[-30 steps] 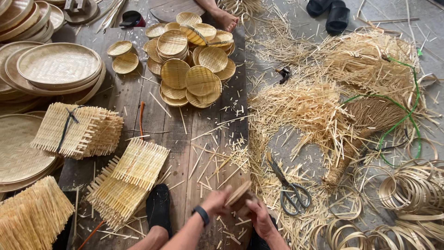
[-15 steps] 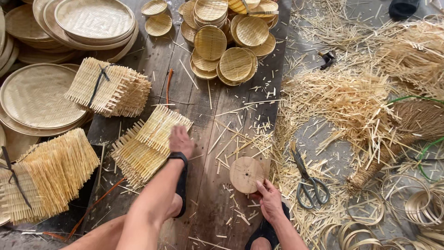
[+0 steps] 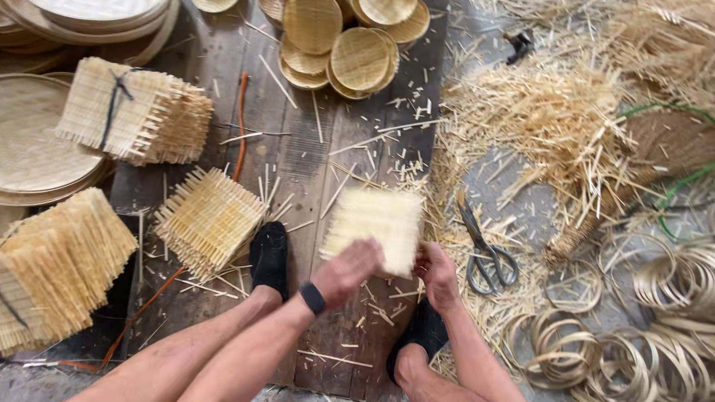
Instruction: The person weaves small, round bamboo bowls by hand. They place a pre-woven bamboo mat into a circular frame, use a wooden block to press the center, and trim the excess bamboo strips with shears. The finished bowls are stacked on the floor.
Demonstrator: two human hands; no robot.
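Here, the left hand [image 3: 348, 269] gripped the lower left edge of a pale square woven bamboo mat [image 3: 375, 227], fingers curled on it; the right hand [image 3: 437, 269] pinched its lower right corner, both equally near, above the dark wooden planks [image 3: 313, 149].

Your left hand [image 3: 348, 269] and right hand [image 3: 438, 272] are both raised in front of you, close together at the same height. Your left forearm reaches in from the lower left, bare, with a dark band [image 3: 312, 298] around the wrist; the hand is blurred, its back toward you and its fingers curled. Your right forearm comes up from the bottom edge, the hand turned inward with its fingers [image 3: 426, 257] bent and closed. Both feet, in dark socks, sit below your arms.
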